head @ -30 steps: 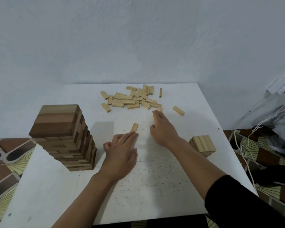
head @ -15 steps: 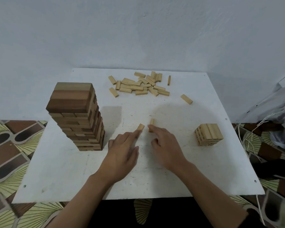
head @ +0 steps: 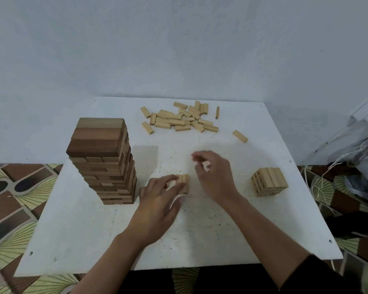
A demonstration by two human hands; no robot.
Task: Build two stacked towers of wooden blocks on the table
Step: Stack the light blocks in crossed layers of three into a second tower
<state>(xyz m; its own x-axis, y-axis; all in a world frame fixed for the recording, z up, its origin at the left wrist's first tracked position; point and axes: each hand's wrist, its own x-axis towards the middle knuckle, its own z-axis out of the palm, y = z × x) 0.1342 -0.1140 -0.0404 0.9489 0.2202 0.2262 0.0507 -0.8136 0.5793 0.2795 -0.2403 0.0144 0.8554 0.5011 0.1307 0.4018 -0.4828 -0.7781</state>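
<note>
The left hand [head: 157,201], fingers straight, steadies two paired blocks [head: 183,182] mid-surface [head: 200,240], seemingly a new base layer. The right hand [head: 214,176], at their two o'clock, is blurred; I cannot tell its fingers' hold. Next needs a third block from the twelve o'clock pile [head: 179,120].

Blur over right hand [head: 216,177] fingertips [head: 197,157].

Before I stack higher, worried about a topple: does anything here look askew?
Yes: the tall tower on the left has jagged sides, its layers not flush. One loose block lies apart from the scattered pile.
</note>
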